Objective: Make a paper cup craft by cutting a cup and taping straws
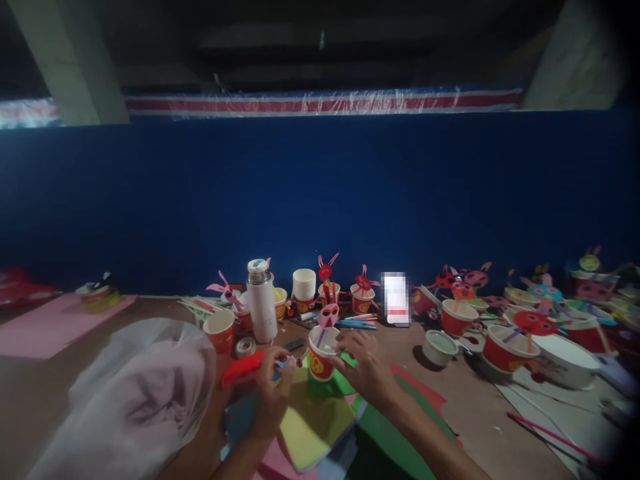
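A red and white paper cup (321,365) stands on stacked colored paper in front of me. A pink paper face with red eye shapes (329,315) rises from its far rim, with a purple strip inside the cup. My right hand (366,365) grips the cup's right rim between thumb and fingers. To the left of the cup, my left hand (275,383) is closed in a pinch. Something small with a dark reddish end pokes out at its fingertips, too small to name. Under and around the hands lie yellow paper (317,427) and green paper (387,437).
A white thermos (262,307) stands behind a tape roll (245,347). Left lies a clear plastic bag (165,387) with pink material. Several decorated cups (510,348) crowd the right, near a small white bowl (440,348). A lit phone (397,298) leans at the back.
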Demonstrator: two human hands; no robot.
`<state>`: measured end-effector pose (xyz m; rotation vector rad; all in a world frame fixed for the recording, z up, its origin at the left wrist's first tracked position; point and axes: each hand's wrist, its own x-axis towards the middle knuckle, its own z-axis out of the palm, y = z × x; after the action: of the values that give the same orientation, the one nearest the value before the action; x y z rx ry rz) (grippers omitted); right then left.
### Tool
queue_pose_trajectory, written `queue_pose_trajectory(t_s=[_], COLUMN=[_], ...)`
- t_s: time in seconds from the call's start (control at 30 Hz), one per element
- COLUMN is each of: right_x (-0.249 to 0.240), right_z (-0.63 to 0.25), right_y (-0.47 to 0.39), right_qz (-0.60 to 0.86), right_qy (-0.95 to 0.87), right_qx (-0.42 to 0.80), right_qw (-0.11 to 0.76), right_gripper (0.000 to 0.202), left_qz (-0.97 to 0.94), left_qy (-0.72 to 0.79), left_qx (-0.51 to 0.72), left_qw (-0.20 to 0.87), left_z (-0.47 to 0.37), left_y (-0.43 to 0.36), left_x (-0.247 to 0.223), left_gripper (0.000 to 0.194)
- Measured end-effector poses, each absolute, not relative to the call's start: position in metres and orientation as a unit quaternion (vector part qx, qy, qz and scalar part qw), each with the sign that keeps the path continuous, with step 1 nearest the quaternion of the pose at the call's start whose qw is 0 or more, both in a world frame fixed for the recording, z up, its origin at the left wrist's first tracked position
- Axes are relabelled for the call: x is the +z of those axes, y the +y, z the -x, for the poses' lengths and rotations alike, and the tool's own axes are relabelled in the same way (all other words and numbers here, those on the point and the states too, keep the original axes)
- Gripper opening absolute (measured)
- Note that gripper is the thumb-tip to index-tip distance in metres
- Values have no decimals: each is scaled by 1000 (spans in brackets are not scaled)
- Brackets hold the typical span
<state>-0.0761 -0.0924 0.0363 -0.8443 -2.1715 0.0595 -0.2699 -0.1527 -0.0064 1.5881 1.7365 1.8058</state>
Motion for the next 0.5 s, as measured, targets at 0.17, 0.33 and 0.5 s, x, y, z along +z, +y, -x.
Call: queue_pose_trajectory(t_s=[0.17,0.33,0.5], right_x=[36,37,23], right_z=[75,82,97], right_y=[-99,-109,-116], right_qz=[320,295,280], right_qy=[-863,-894,-899], right_qx=[31,25,-2], right_qw=[390,337,336], right_gripper=[14,5,11], left_qz=[-541,-610,-600], left_qy=[584,524,520], left_qx=[586,544,532], left_qw=[155,241,294], left_z=[275,267,258], left_y=[-152,-164,-170], left_x=[-6,-3,0], left_gripper=[29,60,75])
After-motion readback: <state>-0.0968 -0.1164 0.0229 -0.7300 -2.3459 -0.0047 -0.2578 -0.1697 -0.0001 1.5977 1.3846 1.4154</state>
